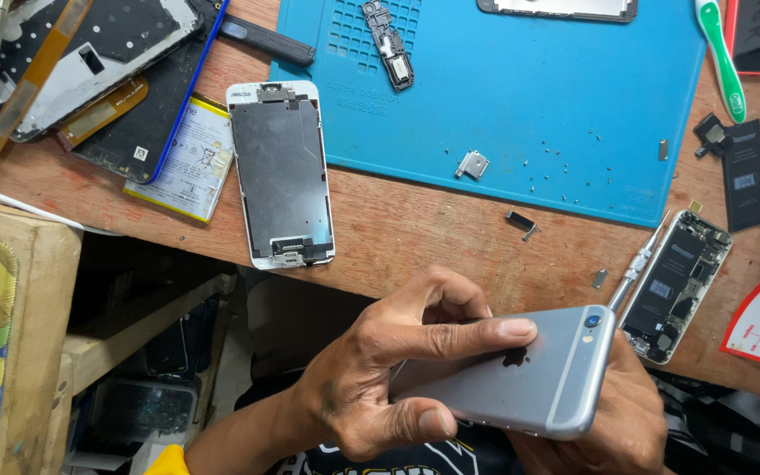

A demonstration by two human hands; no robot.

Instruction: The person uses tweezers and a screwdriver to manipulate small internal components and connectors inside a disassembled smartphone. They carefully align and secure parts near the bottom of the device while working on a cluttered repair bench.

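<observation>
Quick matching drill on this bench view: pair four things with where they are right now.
Things:
1. grey phone shell
2. screen panel
3. open phone body
4. small metal bracket

Places:
A. on the blue mat
B. held in both hands, left hand and right hand
C. face down on bare wood, left of the mat
D. on bare wood below the mat's right corner

Pairs: 1-B, 2-C, 3-D, 4-A

Open room: bare wooden bench (415,229) at centre, blue mat (503,88) middle.
Blocked left: screen assembly (281,171), battery (188,158).
Blocked right: opened phone chassis (679,286), screwdriver (639,259).
Scattered: loose screws (565,167) on mat's lower right.
</observation>
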